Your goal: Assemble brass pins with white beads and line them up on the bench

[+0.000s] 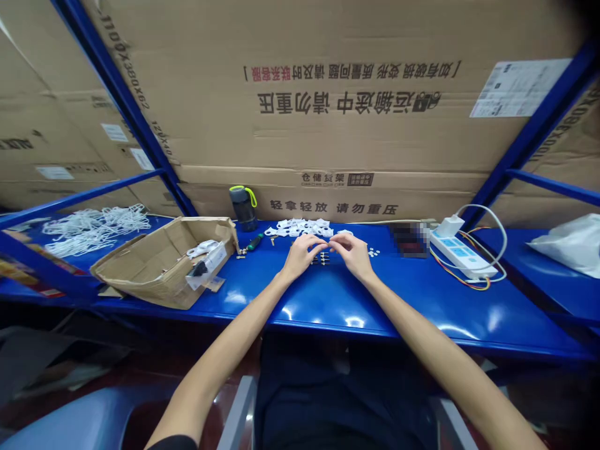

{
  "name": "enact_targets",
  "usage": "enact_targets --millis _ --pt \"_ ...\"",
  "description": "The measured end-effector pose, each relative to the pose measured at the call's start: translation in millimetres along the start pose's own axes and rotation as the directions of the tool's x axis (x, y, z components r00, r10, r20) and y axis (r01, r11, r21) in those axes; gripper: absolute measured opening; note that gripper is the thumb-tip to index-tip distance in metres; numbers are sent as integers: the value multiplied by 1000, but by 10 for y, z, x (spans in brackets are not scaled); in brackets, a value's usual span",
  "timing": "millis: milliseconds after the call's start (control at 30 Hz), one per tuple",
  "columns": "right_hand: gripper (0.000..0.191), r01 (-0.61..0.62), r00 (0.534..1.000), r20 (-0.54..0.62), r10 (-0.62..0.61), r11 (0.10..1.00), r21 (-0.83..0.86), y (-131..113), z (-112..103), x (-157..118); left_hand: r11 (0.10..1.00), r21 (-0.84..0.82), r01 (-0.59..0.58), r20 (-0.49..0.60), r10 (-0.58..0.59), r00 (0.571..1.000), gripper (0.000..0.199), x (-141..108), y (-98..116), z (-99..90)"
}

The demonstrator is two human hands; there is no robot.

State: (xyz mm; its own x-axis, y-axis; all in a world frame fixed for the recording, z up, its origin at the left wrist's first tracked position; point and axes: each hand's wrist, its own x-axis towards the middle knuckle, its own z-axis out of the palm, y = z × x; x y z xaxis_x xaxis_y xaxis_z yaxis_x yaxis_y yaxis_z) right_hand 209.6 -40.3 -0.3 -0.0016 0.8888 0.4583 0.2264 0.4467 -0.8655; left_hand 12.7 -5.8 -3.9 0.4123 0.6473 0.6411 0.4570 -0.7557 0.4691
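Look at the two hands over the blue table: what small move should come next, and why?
Probably lower the left hand and right hand slightly toward the row of small parts: it lies between the hands, close to where the fingertips nearly meet. Whether the fingers hold anything is too small to tell.

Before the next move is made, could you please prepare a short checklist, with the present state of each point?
1. Both hands over the work area: ok; the left hand and right hand are close together above the blue table.
2. A piece secure in the fingers: cannot tell; too small to see.
3. White plastic parts near the hands: ok; they lie just beyond them.
4. Small white discs contained: not ok; they lie loose beside the right hand.
5. Bottle upright: ok.
6. Power strip apart from the hands: ok; it lies further right.
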Motion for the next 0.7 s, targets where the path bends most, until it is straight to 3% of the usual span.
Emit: enact_targets --millis 333,700 --pt "23 90 996 2 -90 994 -58 -62 -28 -12 991 94 -91 -43 95 995 22 -8 1 -46" --pt "33 -6 1000 29 5 999 39 39 -8 27 971 204 -123 -19 129 991 21 -12 12 -65"
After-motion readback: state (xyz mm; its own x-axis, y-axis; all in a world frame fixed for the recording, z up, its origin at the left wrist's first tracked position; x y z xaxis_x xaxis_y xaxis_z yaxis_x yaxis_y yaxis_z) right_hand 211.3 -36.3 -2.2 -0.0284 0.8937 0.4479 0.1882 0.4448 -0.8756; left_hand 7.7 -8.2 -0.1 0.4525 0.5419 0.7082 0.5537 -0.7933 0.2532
